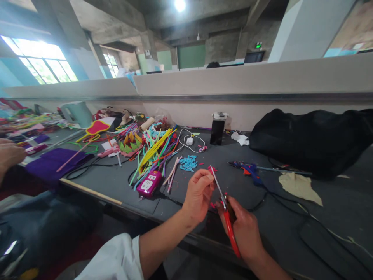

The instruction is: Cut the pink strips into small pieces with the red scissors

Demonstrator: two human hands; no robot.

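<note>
My right hand (244, 229) grips red-handled scissors (225, 212), the blades pointing up and away toward a small red piece (212, 169). My left hand (198, 194) is closed in a pinch, with its fingertips on that red piece at the blade tips. Small red scraps (213, 205) lie on the dark grey table (122, 182) beneath the hands. Both hands hover just above the table's near edge.
A pile of coloured pipe cleaners (154, 149), a pink power strip (149, 182), light blue cut bits (188, 162), a blue glue gun (247, 169), a black bag (314, 136), a phone on a stand (217, 130) and purple felt (54, 161) lie around. Another person's hand (10, 155) shows at left.
</note>
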